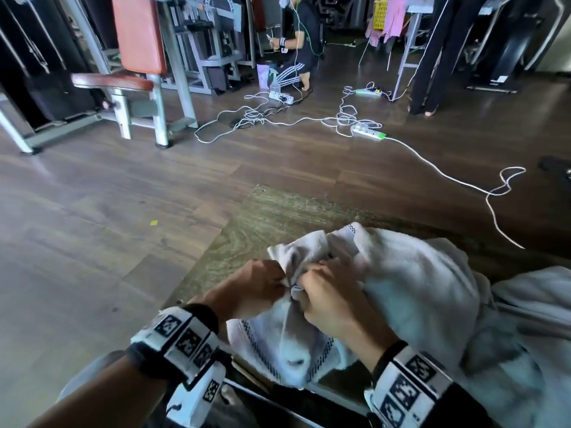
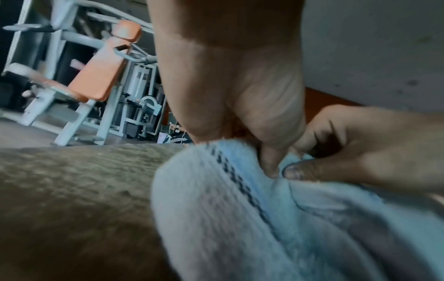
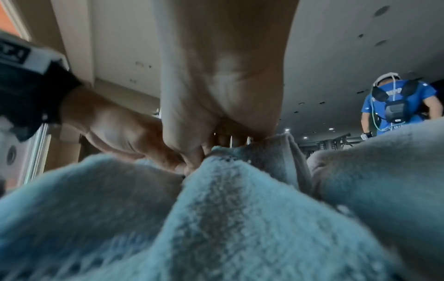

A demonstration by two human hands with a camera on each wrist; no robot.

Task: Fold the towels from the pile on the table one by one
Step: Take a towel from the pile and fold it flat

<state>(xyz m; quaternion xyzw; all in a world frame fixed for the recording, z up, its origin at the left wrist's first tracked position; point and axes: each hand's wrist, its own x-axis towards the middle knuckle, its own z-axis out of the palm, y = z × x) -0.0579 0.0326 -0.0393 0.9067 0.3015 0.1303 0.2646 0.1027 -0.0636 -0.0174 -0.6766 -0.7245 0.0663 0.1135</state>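
Now | left hand (image 1: 258, 284), right hand (image 1: 327, 296) pinch towel (image 1: 411, 273) (white) | on table (image 1: 278, 208)

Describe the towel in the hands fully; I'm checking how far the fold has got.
The towel is white terry with a dark dashed border stripe. It is crumpled, not yet folded flat, bunched at the table's near edge with part hanging over it. The left hand and right hand pinch its gathered edge close together. On its right it lies against the pile of white towels.
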